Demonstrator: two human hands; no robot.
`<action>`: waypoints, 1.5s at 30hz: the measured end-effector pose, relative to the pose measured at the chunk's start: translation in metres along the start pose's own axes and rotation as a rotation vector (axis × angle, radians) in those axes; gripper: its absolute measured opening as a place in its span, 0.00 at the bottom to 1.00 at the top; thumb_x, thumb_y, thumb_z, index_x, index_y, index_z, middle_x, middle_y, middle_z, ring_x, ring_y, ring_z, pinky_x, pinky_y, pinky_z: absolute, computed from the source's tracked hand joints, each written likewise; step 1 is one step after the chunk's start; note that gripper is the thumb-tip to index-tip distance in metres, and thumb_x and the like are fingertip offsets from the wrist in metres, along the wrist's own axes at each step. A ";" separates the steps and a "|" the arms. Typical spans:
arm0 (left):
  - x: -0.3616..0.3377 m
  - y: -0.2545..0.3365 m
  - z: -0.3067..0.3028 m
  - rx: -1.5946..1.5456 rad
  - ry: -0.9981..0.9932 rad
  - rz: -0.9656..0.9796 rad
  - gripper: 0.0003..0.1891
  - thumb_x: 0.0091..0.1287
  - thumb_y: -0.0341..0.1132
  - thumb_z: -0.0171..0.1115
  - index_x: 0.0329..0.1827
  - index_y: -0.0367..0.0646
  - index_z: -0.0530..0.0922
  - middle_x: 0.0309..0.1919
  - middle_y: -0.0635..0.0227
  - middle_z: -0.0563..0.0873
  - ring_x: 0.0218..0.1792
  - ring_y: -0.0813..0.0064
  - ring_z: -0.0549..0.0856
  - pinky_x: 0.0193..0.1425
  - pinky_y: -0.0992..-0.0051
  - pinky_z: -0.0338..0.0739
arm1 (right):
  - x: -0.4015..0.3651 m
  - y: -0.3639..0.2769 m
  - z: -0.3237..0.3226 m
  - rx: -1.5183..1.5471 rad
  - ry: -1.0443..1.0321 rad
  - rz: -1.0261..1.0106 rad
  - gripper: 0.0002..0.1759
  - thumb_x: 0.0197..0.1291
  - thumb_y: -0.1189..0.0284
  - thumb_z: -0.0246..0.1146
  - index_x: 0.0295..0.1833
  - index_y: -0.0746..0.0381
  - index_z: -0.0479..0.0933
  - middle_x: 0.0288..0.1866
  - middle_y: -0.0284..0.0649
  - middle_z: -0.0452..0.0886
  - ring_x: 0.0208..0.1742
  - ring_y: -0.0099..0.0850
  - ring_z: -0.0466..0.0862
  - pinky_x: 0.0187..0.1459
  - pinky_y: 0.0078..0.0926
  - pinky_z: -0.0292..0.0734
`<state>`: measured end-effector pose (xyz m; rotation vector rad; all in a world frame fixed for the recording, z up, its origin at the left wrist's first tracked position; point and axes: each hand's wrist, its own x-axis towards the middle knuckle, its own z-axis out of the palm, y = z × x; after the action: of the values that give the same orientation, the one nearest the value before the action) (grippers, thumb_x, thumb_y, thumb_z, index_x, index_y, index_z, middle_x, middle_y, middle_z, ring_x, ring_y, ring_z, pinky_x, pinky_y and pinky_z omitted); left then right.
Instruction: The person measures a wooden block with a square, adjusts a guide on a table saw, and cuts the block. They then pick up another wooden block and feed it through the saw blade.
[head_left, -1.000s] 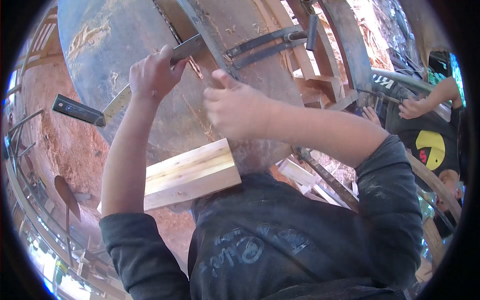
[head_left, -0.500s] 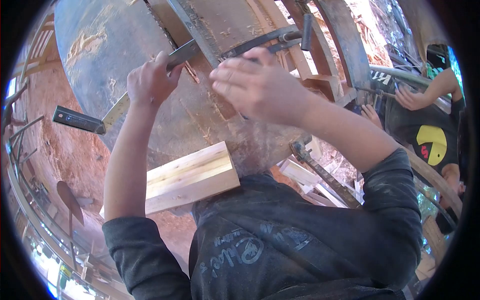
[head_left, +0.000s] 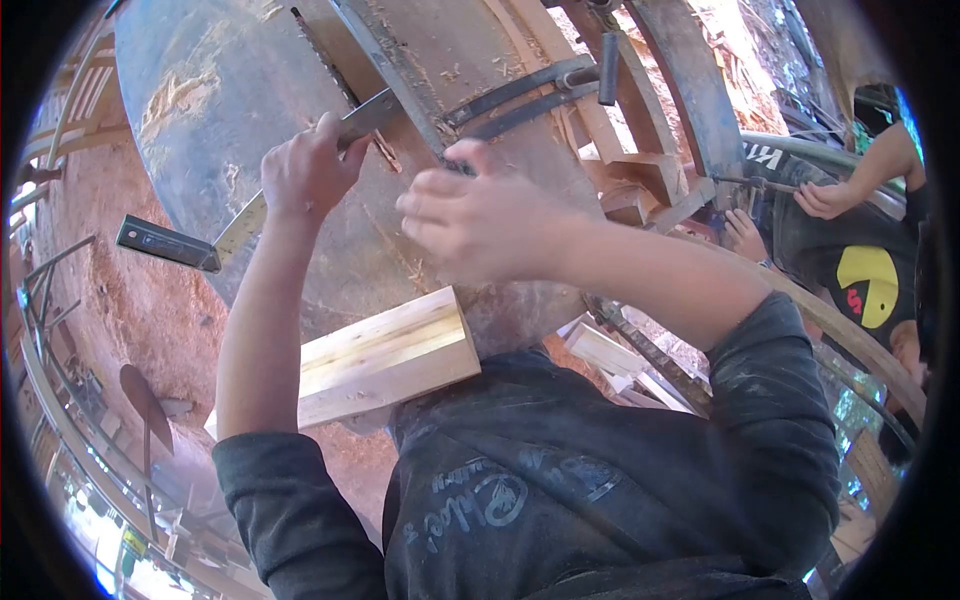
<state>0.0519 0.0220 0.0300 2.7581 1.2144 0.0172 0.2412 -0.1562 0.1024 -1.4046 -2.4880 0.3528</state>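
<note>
My left hand [head_left: 312, 172] is closed around the metal blade of a try square [head_left: 240, 228]. Its black handle sticks out to the left, and the blade's far end meets a long metal fence bar [head_left: 385, 65] on the sawdust-strewn metal tabletop [head_left: 225, 130]. My right hand [head_left: 480, 220] hovers over the near end of that bar, slightly blurred. Its thumb is raised away from loosely bent fingers, and I see nothing held in it. A pale squared wood block [head_left: 390, 350] lies at the near edge of the table, between my forearms.
A dark toothed strip [head_left: 325, 55] stands in a slot in the tabletop. A clamp handle [head_left: 608, 70] and curved wooden pieces [head_left: 645, 85] are at right. Beyond them, a co-worker's hands [head_left: 825, 198] hold a thin tool. Timber offcuts [head_left: 610, 352] lie below the table.
My right hand has drawn back toward my body and slightly left, its fingers more bent. My left hand keeps its hold on the try square. The view has shifted slightly.
</note>
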 end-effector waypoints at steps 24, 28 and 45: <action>0.002 -0.001 0.001 0.023 0.014 0.024 0.23 0.71 0.61 0.68 0.38 0.49 0.78 0.25 0.58 0.90 0.29 0.48 0.92 0.34 0.52 0.84 | -0.074 0.197 -0.036 0.009 0.205 1.011 0.37 0.72 0.37 0.60 0.45 0.65 0.87 0.39 0.52 0.90 0.47 0.51 0.90 0.53 0.49 0.82; 0.006 -0.002 -0.011 0.006 0.032 0.019 0.22 0.70 0.57 0.70 0.36 0.47 0.78 0.25 0.57 0.90 0.29 0.49 0.92 0.34 0.55 0.86 | -0.072 0.185 -0.043 0.166 0.191 1.133 0.36 0.69 0.37 0.62 0.46 0.64 0.88 0.42 0.51 0.89 0.47 0.45 0.89 0.50 0.46 0.80; 0.159 -0.097 -0.058 -0.103 -0.200 -0.124 0.29 0.67 0.64 0.71 0.47 0.43 0.88 0.39 0.53 0.92 0.44 0.52 0.92 0.51 0.55 0.84 | -0.068 0.193 -0.044 0.297 0.251 1.171 0.32 0.66 0.40 0.69 0.41 0.64 0.86 0.28 0.38 0.78 0.33 0.31 0.77 0.39 0.36 0.71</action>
<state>0.0846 0.2102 0.0690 2.5225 1.2879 -0.1977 0.4437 -0.1143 0.0717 -2.3961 -1.1160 0.6489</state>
